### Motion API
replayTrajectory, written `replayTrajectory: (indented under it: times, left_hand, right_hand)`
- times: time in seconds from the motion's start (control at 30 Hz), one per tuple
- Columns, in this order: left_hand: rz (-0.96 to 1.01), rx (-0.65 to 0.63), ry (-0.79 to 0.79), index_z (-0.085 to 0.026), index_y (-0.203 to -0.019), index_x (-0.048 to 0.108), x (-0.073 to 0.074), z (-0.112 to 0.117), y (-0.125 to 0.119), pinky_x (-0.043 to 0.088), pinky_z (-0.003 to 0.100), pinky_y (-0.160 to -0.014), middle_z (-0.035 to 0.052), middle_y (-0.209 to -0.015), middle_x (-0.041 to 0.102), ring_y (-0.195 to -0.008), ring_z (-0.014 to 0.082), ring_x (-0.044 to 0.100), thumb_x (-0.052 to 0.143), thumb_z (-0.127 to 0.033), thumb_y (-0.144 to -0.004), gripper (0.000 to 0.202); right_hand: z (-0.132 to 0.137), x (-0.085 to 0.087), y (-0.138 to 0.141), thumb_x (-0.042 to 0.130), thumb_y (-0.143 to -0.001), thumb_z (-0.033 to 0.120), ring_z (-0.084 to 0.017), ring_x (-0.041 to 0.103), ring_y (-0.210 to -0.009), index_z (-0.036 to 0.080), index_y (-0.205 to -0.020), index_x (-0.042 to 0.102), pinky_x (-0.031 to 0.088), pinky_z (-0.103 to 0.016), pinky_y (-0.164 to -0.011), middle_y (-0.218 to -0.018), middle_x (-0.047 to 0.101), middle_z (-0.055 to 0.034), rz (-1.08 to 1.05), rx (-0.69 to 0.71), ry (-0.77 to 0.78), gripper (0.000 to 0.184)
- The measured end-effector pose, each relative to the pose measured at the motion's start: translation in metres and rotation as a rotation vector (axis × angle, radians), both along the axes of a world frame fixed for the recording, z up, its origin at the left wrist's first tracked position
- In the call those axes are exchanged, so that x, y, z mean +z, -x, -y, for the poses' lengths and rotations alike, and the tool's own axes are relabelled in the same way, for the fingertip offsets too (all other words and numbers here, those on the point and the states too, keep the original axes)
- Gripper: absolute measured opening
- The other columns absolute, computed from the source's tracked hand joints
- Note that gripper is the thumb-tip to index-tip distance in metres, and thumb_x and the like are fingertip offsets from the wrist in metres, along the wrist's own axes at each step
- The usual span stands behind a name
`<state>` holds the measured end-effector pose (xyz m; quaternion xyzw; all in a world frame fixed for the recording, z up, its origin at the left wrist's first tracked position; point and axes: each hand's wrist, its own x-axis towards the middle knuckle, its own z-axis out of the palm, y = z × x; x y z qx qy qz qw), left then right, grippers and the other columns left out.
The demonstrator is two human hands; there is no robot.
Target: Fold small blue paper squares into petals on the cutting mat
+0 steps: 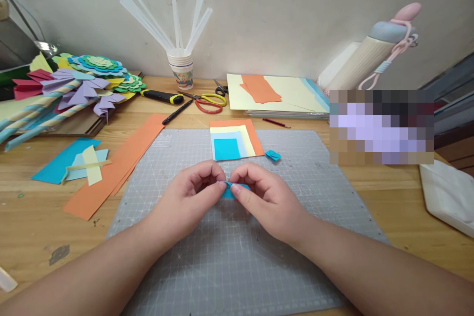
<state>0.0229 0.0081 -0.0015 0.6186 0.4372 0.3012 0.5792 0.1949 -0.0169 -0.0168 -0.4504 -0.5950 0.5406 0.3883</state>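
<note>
Between the fingertips of both hands is a small piece of blue paper, pinched above the grey cutting mat. My left hand grips its left end with thumb and forefinger. On its right side my right hand holds it the same way; the fingers hide part of the paper. Just beyond the hands lies a stack of paper squares in orange, yellow, pale blue and blue, the smallest on top. A small folded blue paper piece rests to the right of that stack.
Orange strips and blue paper lie at left, near paper flowers. Behind the mat are a cutter knife, a black pen, scissors, a paper cup of white sticks and paper sheets. A bottle leans at right.
</note>
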Motion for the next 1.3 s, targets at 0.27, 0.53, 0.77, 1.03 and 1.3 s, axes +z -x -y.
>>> replayTrajectory:
  times: [0.27, 0.53, 0.77, 1.03, 1.3]
  left_hand:
    - [0.011, 0.015, 0.008, -0.018, -0.073, 0.052, 0.0019, -0.0002, -0.0005, 0.033, 0.024, -0.062, -0.0045, -0.068, 0.047, -0.066, 0.0119, 0.041, 0.055, -0.028, -0.082, 0.014]
    - [-0.011, 0.015, -0.028, -0.019, -0.071, 0.051, -0.0004, 0.0002, 0.0010, 0.034, 0.025, -0.062, -0.0042, -0.068, 0.047, -0.066, 0.0123, 0.042, 0.054, -0.026, -0.083, 0.014]
    - [-0.018, 0.006, -0.031, -0.019, -0.069, 0.050, 0.0022, 0.0007, -0.0003, 0.036, 0.027, -0.065, -0.0030, -0.070, 0.048, -0.069, 0.0137, 0.045, 0.054, -0.026, -0.082, 0.015]
    - [-0.020, 0.005, -0.049, -0.019, -0.070, 0.050, 0.0029, 0.0018, -0.0010, 0.037, 0.027, -0.064, -0.0029, -0.070, 0.049, -0.068, 0.0135, 0.045, 0.053, -0.024, -0.083, 0.014]
    - [-0.044, -0.028, -0.102, -0.019, -0.070, 0.050, 0.0014, 0.0036, -0.0021, 0.035, 0.025, -0.059, -0.0039, -0.067, 0.048, -0.064, 0.0121, 0.044, 0.053, -0.022, -0.082, 0.013]
  right_hand:
    - [-0.0014, 0.0015, -0.0010, 0.054, -0.090, 0.026, -0.008, 0.042, -0.056, 0.020, -0.079, 0.054, 0.035, -0.023, -0.052, -0.067, 0.046, 0.0055, -0.008, -0.016, -0.009, 0.013]
    - [-0.0025, 0.0021, 0.0001, 0.058, -0.086, 0.025, -0.007, 0.046, -0.056, 0.019, -0.076, 0.056, 0.036, -0.021, -0.051, -0.067, 0.050, 0.0045, -0.108, -0.019, 0.084, 0.012]
    - [-0.0044, 0.0048, -0.0005, 0.060, -0.085, 0.030, -0.008, 0.051, -0.056, 0.018, -0.074, 0.056, 0.036, -0.020, -0.046, -0.067, 0.051, 0.0035, -0.162, -0.014, 0.155, 0.016]
    - [-0.0037, 0.0037, 0.0002, 0.060, -0.084, 0.028, -0.009, 0.052, -0.058, 0.019, -0.074, 0.057, 0.038, -0.021, -0.047, -0.068, 0.053, 0.0030, -0.164, -0.019, 0.147, 0.014]
    - [-0.0017, 0.0044, -0.0004, 0.056, -0.083, 0.022, -0.011, 0.050, -0.062, 0.019, -0.070, 0.056, 0.043, -0.026, -0.059, -0.067, 0.052, 0.0027, -0.099, -0.049, 0.108, 0.014]
